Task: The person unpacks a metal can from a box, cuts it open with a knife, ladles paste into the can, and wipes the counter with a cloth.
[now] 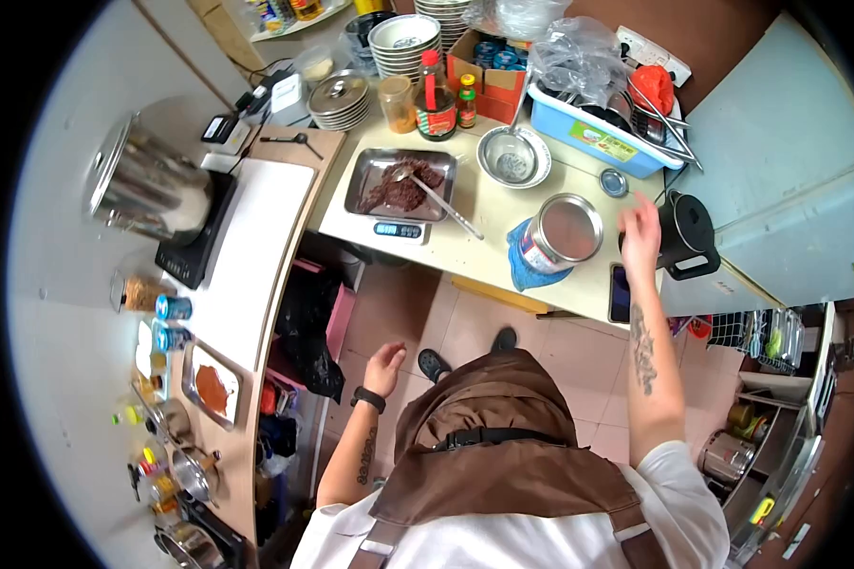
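Note:
My right hand point(641, 235) is over the right end of the table, fingers loosely bent and apart, with nothing visible in them. It is between a black kettle point(690, 232) and a large open tin point(566, 230) standing on a blue cloth point(533, 272). Just beyond its fingertips lies a small round metal lid point(614, 182). A dark phone point(620, 294) is beside my wrist. My left hand point(381, 368) hangs in front of the table, loosely curled and holding nothing. Left of the tin, a metal tray point(355, 194) of dark crumbly food holds a spoon point(451, 211) and rests on a digital scale point(399, 230).
A bowl point(513, 156), a sauce bottle point(436, 95), stacked bowls point(406, 57) and a blue plastic basket point(593, 137) stand along the back. On the left counter are a tall metal pot point(147, 185) and a tray of reddish powder point(235, 406). A fridge door point(797, 152) borders the right.

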Tool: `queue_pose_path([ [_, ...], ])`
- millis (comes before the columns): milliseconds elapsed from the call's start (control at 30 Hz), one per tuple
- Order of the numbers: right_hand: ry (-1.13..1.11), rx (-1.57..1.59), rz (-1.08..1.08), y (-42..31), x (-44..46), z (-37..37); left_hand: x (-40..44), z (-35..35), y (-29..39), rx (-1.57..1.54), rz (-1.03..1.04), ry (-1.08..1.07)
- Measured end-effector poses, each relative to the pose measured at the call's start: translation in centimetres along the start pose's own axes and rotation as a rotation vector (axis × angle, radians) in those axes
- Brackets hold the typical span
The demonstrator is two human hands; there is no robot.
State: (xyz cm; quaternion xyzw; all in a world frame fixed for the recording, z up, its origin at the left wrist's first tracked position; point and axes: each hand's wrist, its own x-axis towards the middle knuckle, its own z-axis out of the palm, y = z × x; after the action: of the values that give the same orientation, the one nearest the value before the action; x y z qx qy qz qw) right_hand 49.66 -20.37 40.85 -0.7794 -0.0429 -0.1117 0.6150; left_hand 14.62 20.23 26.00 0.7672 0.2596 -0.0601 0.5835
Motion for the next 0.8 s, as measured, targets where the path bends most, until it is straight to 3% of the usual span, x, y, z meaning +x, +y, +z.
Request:
queue_pose_path([
  [100,-0.312,-0.054,0.124,-0.7,9.4,3.8,3.8,1.1,2.1,-0.082,0.011,-0.008],
  [167,-0.495,-0.309,0.100,-0.8,14.6,7.5,4.7,3.0,3.2,-0.150,0.030,0.005],
  [233,-0.643,-0.465,0.032,0.0,18.9,11.0,4.5,4.9,2.2,0.018,0.012,0.037],
  [300,-0.916,-0.442,0.193,-0.4,24.1,13.2,2.8,6.5,5.1,0.027,-0.105,0.062],
  [333,-1.006,-0.659,-0.094,0.7,28.2,13.3,2.5,7.2,4.6,0.061,-0.138,0.064],
  [367,-0.774,-0.600,-0.349,2.3,32.2,13.4,1.7,7.6,4.1,0.095,-0.181,0.061],
  [400,-0.540,-0.651,-0.188,0.6,36.3,12.7,1.1,8.0,3.6,0.149,-0.168,0.082],
  [467,-0.042,-0.655,-0.520,-1.3,43.5,9.4,-0.1,8.9,2.8,0.200,-0.217,0.129],
  [500,0.193,-0.808,-0.586,-1.2,46.7,7.7,-0.5,9.3,2.3,0.201,-0.273,0.157],
  [567,0.388,-1.011,-0.506,-2.9,49.4,3.7,-1.2,10.1,2.1,0.143,-0.338,0.199],
  [667,0.247,-1.413,-0.258,0.8,51.6,-1.3,-1.5,11.3,0.1,0.119,-0.389,0.185],
  [767,-0.226,-1.322,0.226,1.7,54.5,-6.6,-0.9,11.9,-0.1,0.109,-0.367,0.108],
  [800,-0.142,-1.351,0.200,-0.3,52.8,-7.0,-0.7,11.9,0.0,0.135,-0.386,0.070],
])
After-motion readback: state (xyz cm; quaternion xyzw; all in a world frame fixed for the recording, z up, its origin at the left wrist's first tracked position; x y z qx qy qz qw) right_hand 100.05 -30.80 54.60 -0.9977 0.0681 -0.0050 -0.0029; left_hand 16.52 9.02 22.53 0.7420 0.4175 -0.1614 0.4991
